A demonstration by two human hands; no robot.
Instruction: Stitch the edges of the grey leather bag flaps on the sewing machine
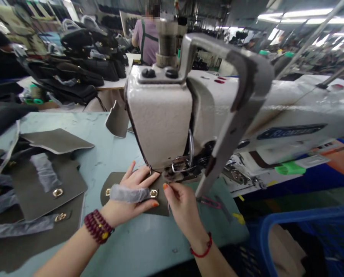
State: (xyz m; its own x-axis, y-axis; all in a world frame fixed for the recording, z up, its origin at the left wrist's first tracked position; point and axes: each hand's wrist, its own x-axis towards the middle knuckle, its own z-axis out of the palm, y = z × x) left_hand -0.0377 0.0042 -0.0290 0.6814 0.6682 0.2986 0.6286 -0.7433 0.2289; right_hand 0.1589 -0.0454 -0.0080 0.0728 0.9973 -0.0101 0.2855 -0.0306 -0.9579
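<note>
Head view: left grip (pixel 128 196), open, lies flat on a dark grey leather flap (pixel 115 182), its fingers partly wrapped in pale gauze (pixel 128 193); a brass clasp (pixel 153 193) shows just beside them. Right grip (pixel 183 207) is pinched at the flap's edge; what it holds cannot be made out. The cream sewing-machine head (pixel 160 119) hides the needle area; a blue nameplate (pixel 291 131) is blurred, unreadable.
</note>
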